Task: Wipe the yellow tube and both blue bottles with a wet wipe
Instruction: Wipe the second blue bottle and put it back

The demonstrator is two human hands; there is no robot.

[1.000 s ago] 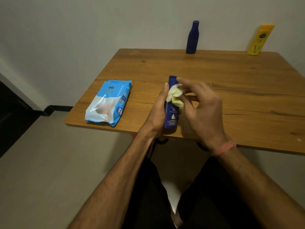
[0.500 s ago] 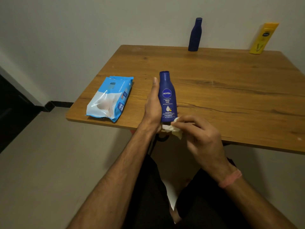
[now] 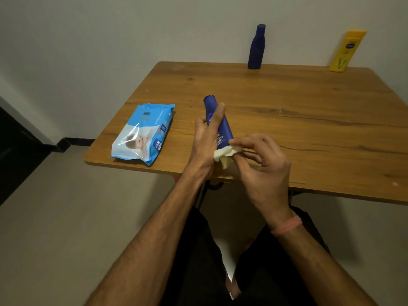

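1. Left hand [image 3: 206, 138] grips a blue bottle [image 3: 220, 123], thumb laid along its front, fingers curled behind; bottle is tilted, cap end up and leaning left, held above the near edge of the bench [image 3: 287, 111].
2. Right hand [image 3: 262, 160] pinches a crumpled wet wipe [image 3: 225, 154] between thumb and fingers, wipe pressed against the bottle's lower end.
3. Wipe is pale, bunched, part hangs below the bottle base.
4. Second blue bottle [image 3: 256, 47] stands upright at the far edge of the bench by the wall, well apart from the hands.
5. Yellow tube [image 3: 346, 51] stands at the far right corner, leaning back on the wall, right of the second bottle.
6. Wipes pack [image 3: 143, 133], blue and white, lies flat on the near left part of the bench, left of the left hand, not touching it.
7. Pink band [image 3: 287, 226] on right wrist.
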